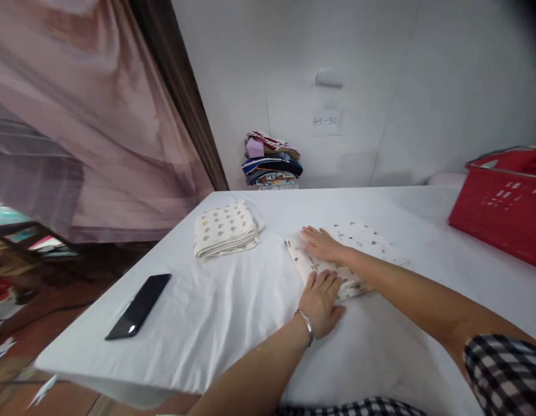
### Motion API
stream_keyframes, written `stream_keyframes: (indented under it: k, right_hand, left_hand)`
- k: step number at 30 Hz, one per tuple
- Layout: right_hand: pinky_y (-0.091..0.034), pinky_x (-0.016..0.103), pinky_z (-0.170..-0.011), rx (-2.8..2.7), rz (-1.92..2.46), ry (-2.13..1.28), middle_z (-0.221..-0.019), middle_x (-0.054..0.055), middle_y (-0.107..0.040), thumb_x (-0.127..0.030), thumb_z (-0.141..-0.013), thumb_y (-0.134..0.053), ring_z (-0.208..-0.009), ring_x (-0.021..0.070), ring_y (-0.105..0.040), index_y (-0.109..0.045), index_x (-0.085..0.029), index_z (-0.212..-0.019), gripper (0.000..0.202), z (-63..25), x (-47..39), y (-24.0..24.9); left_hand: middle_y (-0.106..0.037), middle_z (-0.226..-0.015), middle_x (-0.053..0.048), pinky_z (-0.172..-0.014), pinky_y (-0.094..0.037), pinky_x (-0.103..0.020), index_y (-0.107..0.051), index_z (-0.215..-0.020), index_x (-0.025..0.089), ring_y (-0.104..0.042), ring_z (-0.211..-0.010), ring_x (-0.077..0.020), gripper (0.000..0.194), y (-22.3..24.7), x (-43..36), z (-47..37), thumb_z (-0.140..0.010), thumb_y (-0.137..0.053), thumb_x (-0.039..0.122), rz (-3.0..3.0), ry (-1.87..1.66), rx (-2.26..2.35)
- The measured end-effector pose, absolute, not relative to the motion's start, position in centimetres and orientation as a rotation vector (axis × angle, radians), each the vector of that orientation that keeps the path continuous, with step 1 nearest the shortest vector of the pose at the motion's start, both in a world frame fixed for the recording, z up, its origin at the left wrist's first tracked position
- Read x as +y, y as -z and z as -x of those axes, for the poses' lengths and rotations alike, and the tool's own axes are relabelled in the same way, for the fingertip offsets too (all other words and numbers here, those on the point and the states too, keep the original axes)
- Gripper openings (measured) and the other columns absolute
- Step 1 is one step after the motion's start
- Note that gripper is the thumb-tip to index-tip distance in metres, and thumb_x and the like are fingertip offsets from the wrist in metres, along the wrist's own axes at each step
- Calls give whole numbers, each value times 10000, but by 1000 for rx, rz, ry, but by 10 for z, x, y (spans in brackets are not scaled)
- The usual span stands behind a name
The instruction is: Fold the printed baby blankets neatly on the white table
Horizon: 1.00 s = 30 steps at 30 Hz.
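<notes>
A pink curtain (99, 121) hangs at the far left, beside a worktop (181, 323) covered in white. Near the worktop's left edge I see a black phone (138, 306); behind it and to its right sits a bundle (224, 228), neatly folded, white with small grey-green motifs. Past the far edge, against the white wall, rises a pile of clothes (272, 162) in mixed colours. Right of the bundle, a white cloth (358, 237) with small dark motifs lies on the worktop under the person's hands. The left hand (321, 303), a silver bracelet (306, 326) at its wrist, rests palm down at the near edge, fingers extended, gripping nothing. Farther back, the right hand (324, 245) lies flat on the cloth, fingers outstretched, also gripping nothing. Above, a note (327, 122) on the wall reads "45-50". At the far right stands a red basket (497, 205).
</notes>
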State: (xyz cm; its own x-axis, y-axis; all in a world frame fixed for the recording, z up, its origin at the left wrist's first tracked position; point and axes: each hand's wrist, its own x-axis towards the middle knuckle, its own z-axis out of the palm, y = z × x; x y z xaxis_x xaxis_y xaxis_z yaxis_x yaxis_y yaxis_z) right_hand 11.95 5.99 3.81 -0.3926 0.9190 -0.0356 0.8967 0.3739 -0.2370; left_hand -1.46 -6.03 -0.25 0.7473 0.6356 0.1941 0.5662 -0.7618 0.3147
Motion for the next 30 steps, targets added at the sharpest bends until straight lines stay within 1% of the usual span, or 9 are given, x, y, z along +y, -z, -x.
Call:
stream_keyframes:
  k: [6,8,10,12,14,18,21,25,30]
  right_hand:
    - [-85,494,-1113,-2281,2016,-75,-1512,76,-189,-527,-884,-254,-1395,247,-93,-273,-182,-1426,643,-237,36,-31]
    - [-98,488,-1116,-2196,2136,-114,-1515,67,-178,-525,-883,-258,-1391,256,-116,-281,-187,-1423,638,-268,30,-19]
    - [-152,438,-1120,-2132,2181,-244,-1523,66,-142,-530,-881,-260,-1387,258,-136,-274,-162,-1428,660,-285,28,-9]
    - [-181,397,-1121,-2074,2147,-378,-1524,72,-131,-549,-867,-295,-1386,262,-134,-287,-137,-1425,694,-291,28,-4]
    - [-169,391,-1128,-2010,2095,-455,-1516,64,-168,-557,-859,-315,-1384,259,-140,-321,-148,-1413,688,-292,30,-6]
    - [-209,400,-1117,-1815,2068,-492,-1499,44,-220,-545,-892,-213,-1367,239,-213,-311,-186,-1421,647,-300,23,-18]
    - [-272,418,-1089,-1667,2097,-507,-1466,66,-302,-561,-890,-200,-1335,256,-296,-312,-180,-1421,663,-311,7,-20]
    - [-275,409,-1092,-1601,2117,-541,-1435,71,-360,-594,-863,-278,-1314,266,-336,-347,-163,-1407,697,-318,-16,-9]
    - [-254,400,-1107,-1586,2071,-575,-1442,43,-350,-620,-828,-375,-1321,263,-326,-350,-202,-1409,716,-316,-29,5]
  left_hand:
    - [-344,-1456,-58,-1134,-147,-471,-331,-1381,180,-241,-1356,-233,523,6,-57,11,-880,-395,316,-2739,-397,991]
    - [-354,-1451,-45,-1135,-151,-462,-340,-1374,190,-242,-1357,-220,497,7,-56,9,-885,-374,271,-2747,-385,1011]
    - [-359,-1449,-33,-1136,-150,-456,-348,-1367,204,-235,-1361,-210,481,7,-55,7,-888,-354,240,-2754,-361,1022]
    - [-357,-1450,-33,-1135,-146,-458,-358,-1362,210,-230,-1365,-207,471,7,-55,6,-891,-338,226,-2754,-328,1039]
    - [-354,-1452,-37,-1135,-143,-457,-363,-1361,203,-230,-1366,-206,471,5,-55,6,-892,-332,219,-2756,-300,1054]
    - [-345,-1457,-35,-1139,-142,-443,-352,-1372,195,-226,-1369,-197,485,3,-54,9,-888,-338,217,-2774,-279,1051]
    - [-344,-1458,-36,-1137,-149,-443,-348,-1376,198,-231,-1368,-198,491,2,-53,9,-886,-340,220,-2785,-269,1048]
    - [-354,-1451,-46,-1134,-160,-453,-369,-1364,200,-242,-1365,-205,485,1,-52,9,-880,-356,208,-2790,-255,1049]
    - [-406,-1419,-59,-1119,-209,-469,-421,-1330,201,-288,-1347,-215,454,2,-52,9,-879,-384,174,-2811,-321,1036]
